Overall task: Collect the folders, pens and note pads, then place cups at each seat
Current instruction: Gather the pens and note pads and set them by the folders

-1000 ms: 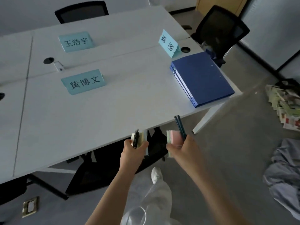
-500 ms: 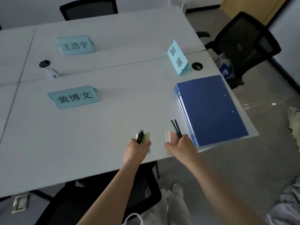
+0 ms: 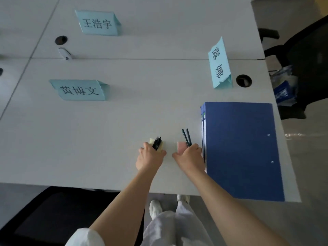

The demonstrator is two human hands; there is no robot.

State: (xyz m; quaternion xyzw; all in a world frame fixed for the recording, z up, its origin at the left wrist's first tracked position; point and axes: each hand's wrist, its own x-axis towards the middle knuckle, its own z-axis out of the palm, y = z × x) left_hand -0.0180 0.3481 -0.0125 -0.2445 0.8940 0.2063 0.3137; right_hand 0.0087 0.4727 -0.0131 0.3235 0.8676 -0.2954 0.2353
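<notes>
Item 1: left hand (image 3: 150,158), fingers curled round a yellow note pad (image 3: 162,145) with a black pen (image 3: 156,143) laid across it, low over the counter (image 3: 124,125).

Item 2: right hand (image 3: 190,157), gripping a pink note pad (image 3: 181,146) and 2 dark pens (image 3: 186,137), just beside the folder spines. The 2 hands are close together but not touching.

Item 3: blue folders (image 3: 239,148), stacked flat at the counter's right corner, the stack's near end close to the edge.

Handling, judged: pads light, soft-edged, best pinched across the short sides; pens thin, smooth, liable to roll or slip from a full hand. Folders stiff and likely heavier, best taken at the spines or from beneath with both hands.

Surroundings: 3 folded blue name cards (image 3: 80,90), (image 3: 99,23), (image 3: 220,63); 2 cable holes (image 3: 243,80); black chairs at right (image 3: 305,64) and below (image 3: 58,215). No cups in view. The nearest card stands well clear of the folders; full hands are the chief obstacle to lifting them.
</notes>
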